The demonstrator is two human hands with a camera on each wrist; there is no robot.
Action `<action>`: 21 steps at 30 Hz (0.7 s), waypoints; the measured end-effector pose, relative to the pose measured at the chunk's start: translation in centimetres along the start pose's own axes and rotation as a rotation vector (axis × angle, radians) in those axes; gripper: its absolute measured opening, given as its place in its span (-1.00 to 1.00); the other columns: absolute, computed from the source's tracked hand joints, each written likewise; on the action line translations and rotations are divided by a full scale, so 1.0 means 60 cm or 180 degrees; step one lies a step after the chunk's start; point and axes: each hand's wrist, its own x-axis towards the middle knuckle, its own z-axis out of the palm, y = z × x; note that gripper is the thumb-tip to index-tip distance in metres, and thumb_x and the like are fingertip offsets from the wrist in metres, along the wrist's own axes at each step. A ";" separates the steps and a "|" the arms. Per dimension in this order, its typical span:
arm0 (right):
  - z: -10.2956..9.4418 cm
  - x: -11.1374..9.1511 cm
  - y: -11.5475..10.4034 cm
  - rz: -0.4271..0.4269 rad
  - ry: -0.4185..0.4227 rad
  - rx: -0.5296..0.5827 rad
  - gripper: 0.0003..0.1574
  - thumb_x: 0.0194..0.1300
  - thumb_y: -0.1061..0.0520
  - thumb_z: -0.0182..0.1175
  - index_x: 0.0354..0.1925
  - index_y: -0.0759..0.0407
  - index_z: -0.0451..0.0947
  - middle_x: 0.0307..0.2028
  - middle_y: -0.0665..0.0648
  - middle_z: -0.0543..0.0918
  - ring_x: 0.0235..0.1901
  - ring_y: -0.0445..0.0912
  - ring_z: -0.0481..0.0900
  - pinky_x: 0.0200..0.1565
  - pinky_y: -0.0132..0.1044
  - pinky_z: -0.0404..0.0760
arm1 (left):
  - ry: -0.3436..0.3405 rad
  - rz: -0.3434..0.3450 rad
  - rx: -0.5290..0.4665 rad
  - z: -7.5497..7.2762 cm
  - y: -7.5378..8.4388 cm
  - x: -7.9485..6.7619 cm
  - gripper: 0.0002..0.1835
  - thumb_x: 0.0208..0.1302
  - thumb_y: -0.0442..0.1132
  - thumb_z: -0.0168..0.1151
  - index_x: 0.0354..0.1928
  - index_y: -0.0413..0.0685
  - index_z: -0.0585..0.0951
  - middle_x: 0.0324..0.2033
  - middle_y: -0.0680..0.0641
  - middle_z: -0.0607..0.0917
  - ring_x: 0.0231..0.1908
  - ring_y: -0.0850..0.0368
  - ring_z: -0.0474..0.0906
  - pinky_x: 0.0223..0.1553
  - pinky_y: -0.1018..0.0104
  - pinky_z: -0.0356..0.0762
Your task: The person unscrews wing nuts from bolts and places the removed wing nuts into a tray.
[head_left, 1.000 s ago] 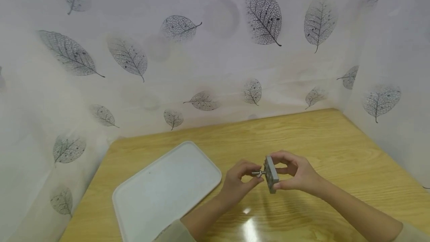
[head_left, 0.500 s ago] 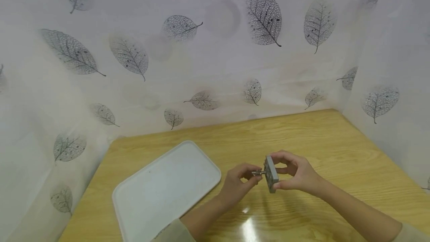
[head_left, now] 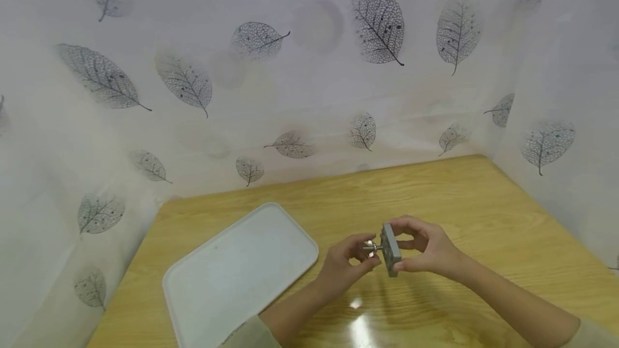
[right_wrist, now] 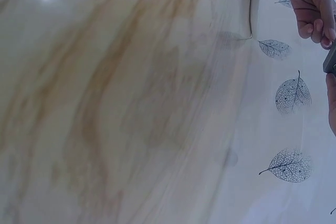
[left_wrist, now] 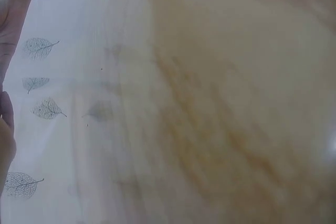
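Observation:
Above the table, a grey rectangular block (head_left: 390, 251) stands on edge, with a threaded bolt sticking out of its left face. My right hand (head_left: 430, 248) grips the block by its upper and lower ends, between fingers and thumb. On the bolt sits a shiny wing nut (head_left: 372, 248). My left hand (head_left: 342, 263) has its index finger and thumb curled around the wing nut, fingertips at its wings. In the right wrist view only a corner of the block (right_wrist: 330, 62) shows, between fingers at the right edge. The left wrist view catches just parts of hands at its left edge.
A white rectangular tray (head_left: 237, 273) lies at an angle on the wood-grain table (head_left: 450, 192), left of my hands. Pale sheeting (head_left: 309, 85) printed with dark leaves rises behind the table and along both sides.
My left finger and thumb turn at the wing nut: half a second ago they pinched closer together, and now they spread wider with its wings showing between them. The right hand and block stay put.

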 end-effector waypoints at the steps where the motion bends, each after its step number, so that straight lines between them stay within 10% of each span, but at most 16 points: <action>1: 0.000 0.000 0.000 -0.0007 -0.0004 0.0001 -0.22 -0.12 0.60 0.32 0.11 0.55 0.26 0.04 0.08 0.49 0.03 -0.16 0.53 0.04 -0.21 0.61 | 0.0003 -0.0028 -0.0054 0.000 -0.001 -0.001 -0.51 0.04 -0.58 0.30 0.05 -0.40 0.40 -0.38 -0.26 0.68 -0.50 0.09 0.64 -0.39 0.49 0.65; 7: 0.001 -0.001 0.000 0.0064 0.0021 -0.0055 -0.22 -0.12 0.59 0.32 0.11 0.54 0.26 0.06 0.07 0.48 0.03 -0.16 0.53 0.04 -0.22 0.61 | 0.0034 -0.0372 -0.0371 0.000 0.004 -0.003 -0.49 0.08 -0.57 0.28 0.10 -0.37 0.38 -0.35 -0.33 0.67 -0.49 -0.13 0.63 -0.37 0.41 0.68; 15: -0.003 0.001 0.003 0.0044 0.0031 -0.0111 -0.21 -0.13 0.59 0.33 0.11 0.56 0.26 0.07 0.07 0.48 0.05 -0.20 0.51 0.03 -0.24 0.61 | -0.0064 -0.0969 -0.0111 -0.002 0.009 -0.001 -0.43 0.09 -0.40 0.36 0.18 -0.18 0.42 -0.21 -0.19 0.68 -0.33 0.21 0.62 -0.21 0.45 0.63; 21: -0.005 0.003 0.005 0.0085 -0.0001 -0.0057 -0.22 -0.11 0.59 0.32 0.11 0.55 0.26 0.07 0.11 0.48 0.06 -0.17 0.51 0.04 -0.24 0.61 | 0.0126 -0.0678 -0.0057 -0.003 0.005 0.004 -0.40 0.03 -0.44 0.38 0.16 -0.18 0.42 -0.02 -0.20 0.57 -0.13 -0.07 0.58 -0.14 0.34 0.66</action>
